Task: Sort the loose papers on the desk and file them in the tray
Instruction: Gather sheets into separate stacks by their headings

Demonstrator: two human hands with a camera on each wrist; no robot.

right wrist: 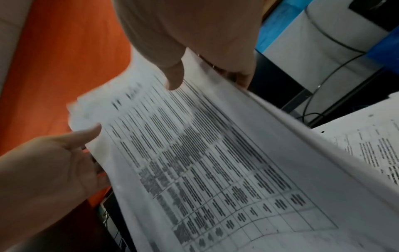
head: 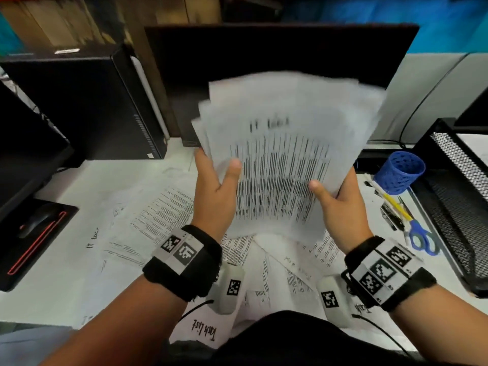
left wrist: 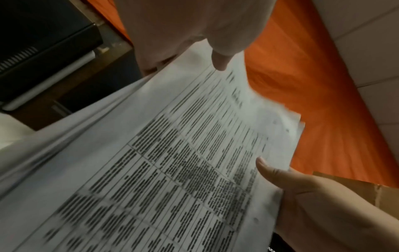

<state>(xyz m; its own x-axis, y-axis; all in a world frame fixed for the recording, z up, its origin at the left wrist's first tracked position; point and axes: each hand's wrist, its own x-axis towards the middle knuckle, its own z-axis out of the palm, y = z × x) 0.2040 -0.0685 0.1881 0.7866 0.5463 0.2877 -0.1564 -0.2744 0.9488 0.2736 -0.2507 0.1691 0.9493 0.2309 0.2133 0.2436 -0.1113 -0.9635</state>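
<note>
Left grip [head: 215,186] pinching paper stack [head: 285,154] (blurred) | right grip [head: 340,196] pinching same | loose sheets [head: 158,220] below

A: What's behind the white counter [head: 66,186]?

B: A dark monitor [head: 277,56] stands at the back, with a black computer tower [head: 87,107] to its left. Further left sits a second dark screen [head: 23,143].

A: And the walls?

B: A grey partition [head: 433,96] runs on the right, a black cable [head: 412,114] hanging across it. Above it is something blue [head: 449,27]; wooden panelling [head: 60,19] fills the upper left.
</note>
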